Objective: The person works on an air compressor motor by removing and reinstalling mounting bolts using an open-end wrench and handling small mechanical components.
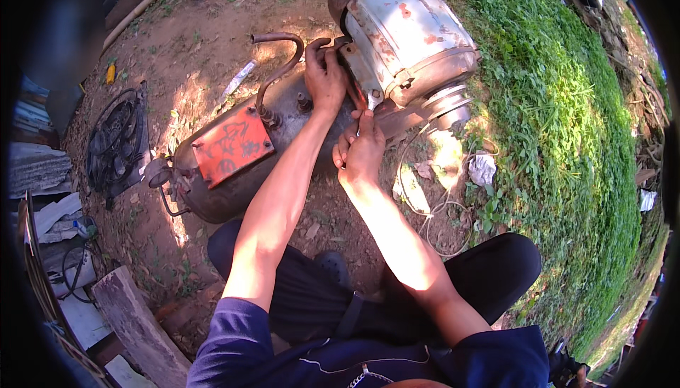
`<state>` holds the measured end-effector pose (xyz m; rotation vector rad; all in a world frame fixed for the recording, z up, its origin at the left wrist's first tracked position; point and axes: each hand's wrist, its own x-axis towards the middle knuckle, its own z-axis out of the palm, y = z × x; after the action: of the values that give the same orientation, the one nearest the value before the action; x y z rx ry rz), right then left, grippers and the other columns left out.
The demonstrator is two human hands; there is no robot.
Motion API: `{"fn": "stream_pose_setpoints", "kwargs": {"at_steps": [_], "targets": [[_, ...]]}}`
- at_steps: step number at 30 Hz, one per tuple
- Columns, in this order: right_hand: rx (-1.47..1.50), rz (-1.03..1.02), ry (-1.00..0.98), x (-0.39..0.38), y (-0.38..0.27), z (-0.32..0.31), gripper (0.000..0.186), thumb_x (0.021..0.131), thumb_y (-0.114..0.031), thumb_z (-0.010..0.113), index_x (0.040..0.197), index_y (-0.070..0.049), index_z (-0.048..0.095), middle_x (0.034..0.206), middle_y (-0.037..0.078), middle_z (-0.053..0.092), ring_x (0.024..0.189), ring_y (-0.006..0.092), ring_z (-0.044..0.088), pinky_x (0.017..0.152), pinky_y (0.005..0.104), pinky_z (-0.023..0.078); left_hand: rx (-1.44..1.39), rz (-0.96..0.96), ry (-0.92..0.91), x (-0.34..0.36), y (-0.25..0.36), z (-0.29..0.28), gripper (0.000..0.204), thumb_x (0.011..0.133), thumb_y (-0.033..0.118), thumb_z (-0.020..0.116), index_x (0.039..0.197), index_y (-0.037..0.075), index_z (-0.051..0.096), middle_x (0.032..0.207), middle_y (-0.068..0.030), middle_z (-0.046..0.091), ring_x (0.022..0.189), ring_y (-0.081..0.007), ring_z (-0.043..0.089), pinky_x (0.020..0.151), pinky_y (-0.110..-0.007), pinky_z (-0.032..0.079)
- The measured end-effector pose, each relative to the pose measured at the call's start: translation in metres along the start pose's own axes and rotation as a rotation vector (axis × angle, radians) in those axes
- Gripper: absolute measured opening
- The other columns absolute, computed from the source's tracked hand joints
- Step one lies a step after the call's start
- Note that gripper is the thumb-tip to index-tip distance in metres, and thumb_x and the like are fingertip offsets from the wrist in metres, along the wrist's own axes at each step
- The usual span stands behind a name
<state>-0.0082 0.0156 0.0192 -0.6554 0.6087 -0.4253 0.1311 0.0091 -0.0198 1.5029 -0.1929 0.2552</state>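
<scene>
The right hand (363,148) is closed around a silver metal wrench (372,99), whose head sits at a bolt on the mounting foot of a large, cylindrical electric motor with worn silver-grey paint and rusty patches (411,26). The left hand (326,82) is just beside it, fingers bent at the edge of the motor's mount; whether it grips anything there cannot be told. The two hands are near each other but apart. The motor sits at the far right end of a long, dark, rusty cylindrical metal tank (287,133), which lies on the bare brown ground (212,41). A stepped grey metal pulley (448,103) projects from the motor's near end. On the tank, a flat orange-red rectangular plate with dark scrawls (232,147) lies left of the left forearm, and a bent brown metal pipe (290,62) rises between plate and motor. Green grass (559,119) spreads to the right.
</scene>
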Motion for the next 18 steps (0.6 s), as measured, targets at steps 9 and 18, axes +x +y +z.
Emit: {"fn": "stream_pose_setpoints", "kwargs": {"at_steps": [9, 18], "targets": [[-0.032, 0.183, -0.153, 0.004, -0.016, -0.014, 0.033, 0.102, -0.037, 0.034, 0.095, -0.007, 0.045, 0.056, -0.001, 0.034, 0.038, 0.0112, 0.033, 0.036, 0.0298, 0.032, -0.085, 0.028, -0.04, 0.003, 0.002, -0.002, 0.026, 0.095, 0.012, 0.041, 0.118, 0.002, 0.048, 0.099, -0.0124, 0.067, 0.081, -0.0173, 0.063, 0.073, -0.03, 0.048], [0.066, 0.14, -0.165, 0.01, -0.004, -0.013, 0.033, 0.102, -0.039, 0.034, 0.088, -0.01, 0.042, 0.054, -0.002, 0.03, 0.036, 0.0099, 0.028, 0.035, 0.0274, 0.027, -0.383, -0.092, -0.034, 0.01, -0.012, -0.003, 0.03, 0.098, 0.01, 0.031, 0.126, -0.001, 0.036, 0.122, -0.018, 0.058, 0.096, -0.0232, 0.063, 0.084, -0.033, 0.05]]}}
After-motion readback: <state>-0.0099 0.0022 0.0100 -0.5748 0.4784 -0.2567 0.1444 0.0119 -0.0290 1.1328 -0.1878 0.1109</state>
